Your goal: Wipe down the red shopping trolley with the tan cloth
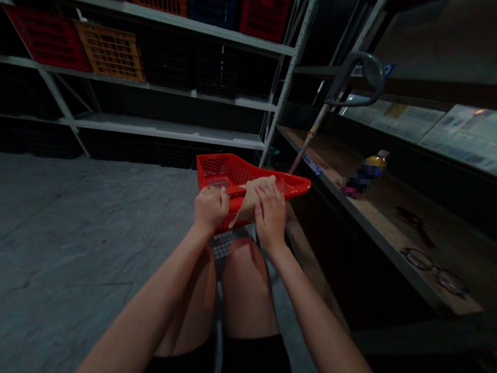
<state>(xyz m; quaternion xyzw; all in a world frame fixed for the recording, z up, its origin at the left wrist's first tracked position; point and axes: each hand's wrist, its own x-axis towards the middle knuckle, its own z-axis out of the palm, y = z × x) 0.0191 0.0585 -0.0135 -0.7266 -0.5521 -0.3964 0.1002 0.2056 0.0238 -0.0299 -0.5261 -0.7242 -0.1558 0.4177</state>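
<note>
Red basket (pixel 235 201): sits just beyond the person's knees (pixel 244 256). L grip (pixel 211 207): closed in a fist, thumb uppermost, on near rim of basket. Tan cloth (pixel 246 205): draped over basket's near side, directly under R grip and just R of L grip, apart from the latter. R grip (pixel 272 212): fingers part-bent, laid over cloth, pressing it against basket; underside hidden, so can't tell if cloth is pinched.

R of basket: wooden desk (pixel 392 224) w/ spectacles (pixel 436 272), a dark-and-red item (too dim to ID) and a pixelated bottle-like obj. (pixel 364 175), the last nearest its basket-side edge. Beyond basket, to R: grey loop handle (pixel 378 76) on a slanted shaft. Beyond basket, to L: metal rack (pixel 174 131) w/ red, orange & dark crates on its shelves.
</note>
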